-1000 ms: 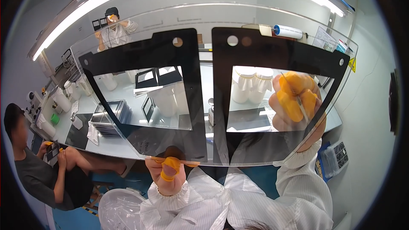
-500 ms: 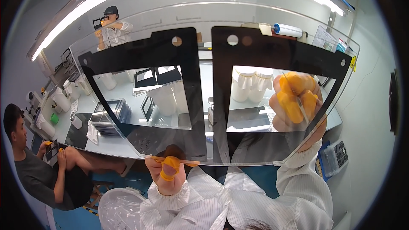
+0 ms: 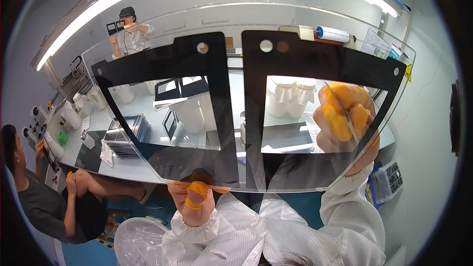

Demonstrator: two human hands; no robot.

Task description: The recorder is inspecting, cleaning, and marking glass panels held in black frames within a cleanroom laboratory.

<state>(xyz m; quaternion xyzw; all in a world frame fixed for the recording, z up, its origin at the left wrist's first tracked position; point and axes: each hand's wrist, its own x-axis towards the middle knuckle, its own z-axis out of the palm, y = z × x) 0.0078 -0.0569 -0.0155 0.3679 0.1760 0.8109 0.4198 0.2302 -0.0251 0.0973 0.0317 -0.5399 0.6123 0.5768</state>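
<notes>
A large clear sheet [image 3: 315, 17] with two black window-shaped frames is held up, tilted, in front of me. The left black frame [image 3: 224, 113] and the right black frame [image 3: 253, 113] stand side by side with a narrow gap. My left hand [image 3: 196, 199], in orange finger cots, pinches the sheet's lower edge. My right hand [image 3: 345, 113], also in orange finger cots, shows through the right frame's window, behind the sheet. Its fingers are curled together around a thin, pale sliver that I cannot make out; the black border hides part of the hand.
Behind the sheet, a worktable carries cloth-covered white jars [image 3: 283, 99] and a stack of sheets [image 3: 125, 135]. A seated person [image 3: 42, 197] is at the left, another person [image 3: 132, 37] at the back. A blue bin [image 3: 377, 184] stands right, a white lined bin [image 3: 140, 241] lower left.
My right hand has shifted slightly to the right behind the sheet. The sheet and my left hand barely move. The seated person at left has raised a dark panel toward the bench.
</notes>
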